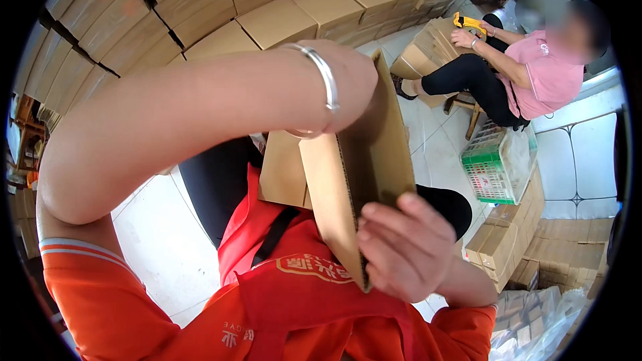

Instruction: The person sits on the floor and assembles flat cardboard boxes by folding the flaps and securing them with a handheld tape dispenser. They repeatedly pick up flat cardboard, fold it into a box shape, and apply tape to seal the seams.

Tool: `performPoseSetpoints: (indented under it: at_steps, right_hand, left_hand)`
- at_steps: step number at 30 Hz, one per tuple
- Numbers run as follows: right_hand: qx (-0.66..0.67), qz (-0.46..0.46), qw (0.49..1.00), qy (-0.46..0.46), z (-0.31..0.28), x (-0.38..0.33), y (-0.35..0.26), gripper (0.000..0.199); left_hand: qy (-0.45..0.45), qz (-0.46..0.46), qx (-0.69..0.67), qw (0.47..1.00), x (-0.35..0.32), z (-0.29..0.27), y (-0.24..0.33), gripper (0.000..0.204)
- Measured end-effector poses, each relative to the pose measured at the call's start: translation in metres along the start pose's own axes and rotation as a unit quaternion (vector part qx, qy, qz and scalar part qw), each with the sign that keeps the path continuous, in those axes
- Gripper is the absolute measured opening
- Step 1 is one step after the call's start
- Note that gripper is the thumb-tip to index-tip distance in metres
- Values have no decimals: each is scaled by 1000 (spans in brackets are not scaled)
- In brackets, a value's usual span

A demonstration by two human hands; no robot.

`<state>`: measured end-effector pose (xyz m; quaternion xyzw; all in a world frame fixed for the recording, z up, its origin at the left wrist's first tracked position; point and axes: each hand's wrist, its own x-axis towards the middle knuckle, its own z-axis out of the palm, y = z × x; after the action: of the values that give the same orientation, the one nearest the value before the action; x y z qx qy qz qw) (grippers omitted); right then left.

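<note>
A brown cardboard box (328, 194) with its opening toward the right stands tilted over my lap. My right hand (408, 247) is closed on its near edge, fingers bent against the cardboard. My left arm, with a silver bangle (324, 73) at the wrist, reaches across from the left. My left hand (358, 87) lies at the far end of the box; its fingers are hidden behind the wrist. Left of the box, a further cardboard face (281, 170) shows over my red apron (328, 301); whether it belongs to the same box I cannot tell.
Stacked cartons (274, 20) line the far and left sides. At the far right a seated person in pink (548, 87) handles cardboard (428, 53) with a yellow tool (469, 23). A green-and-white crate (491, 170), bundled cardboard (505, 241) and a clear plastic bag (535, 321) stand on the right.
</note>
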<state>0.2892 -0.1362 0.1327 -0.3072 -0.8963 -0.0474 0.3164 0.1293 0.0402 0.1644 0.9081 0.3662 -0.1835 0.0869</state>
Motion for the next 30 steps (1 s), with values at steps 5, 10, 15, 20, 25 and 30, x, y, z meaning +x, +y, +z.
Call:
performPoseSetpoints:
  at_steps: [5, 10, 15, 20, 25, 30]
  right_hand:
    - [54, -27, 998, -20, 4, -16, 24, 20]
    - [-41, 79, 981, -175, 23, 6, 31, 21]
    - [-27, 62, 947, -314, 56, -12, 27, 24]
    - [17, 32, 939, -343, 57, -12, 31, 22]
    - [105, 35, 961, -253, 56, -10, 36, 19]
    - [-31, 123, 983, -130, 59, -13, 46, 29]
  left_hand:
    - [-15, -46, -66, 997, -34, -8, -12, 18]
    - [11, 68, 35, 997, -65, 13, -15, 14]
    - [81, 73, -58, 992, -64, 30, 10, 19]
    - [107, 110, -181, 972, -53, 60, 22, 27]
    - [39, 160, -163, 973, -60, 64, 47, 58]
    - [380, 144, -237, 882, -57, 86, 44, 72]
